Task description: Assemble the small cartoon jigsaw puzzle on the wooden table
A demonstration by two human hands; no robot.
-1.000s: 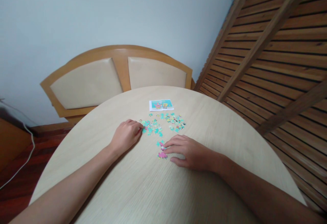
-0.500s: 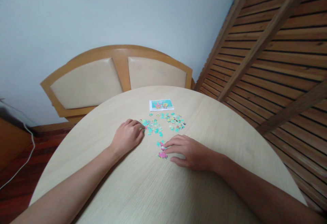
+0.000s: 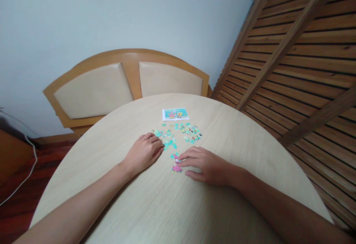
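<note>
Loose puzzle pieces [image 3: 180, 132], mostly teal, lie scattered on the round wooden table [image 3: 167, 207]. My left hand [image 3: 143, 153] rests palm down at the left edge of the scatter, fingers curled, their tips over a few teal pieces. My right hand [image 3: 207, 164] lies flat with fingers stretched out, fingertips touching a small joined cluster of pink and teal pieces [image 3: 176, 163]. A small reference picture card [image 3: 175, 114] lies beyond the pieces.
A wooden bench with two beige padded backs [image 3: 125, 84] stands behind the table against a pale wall. A slatted wooden panel [image 3: 300, 62] leans at the right. A white cable [image 3: 27, 162] trails over the red floor at the left.
My left hand has slid a little to the right and nearer, onto the teal pieces. My right hand has stayed on the pink cluster.
</note>
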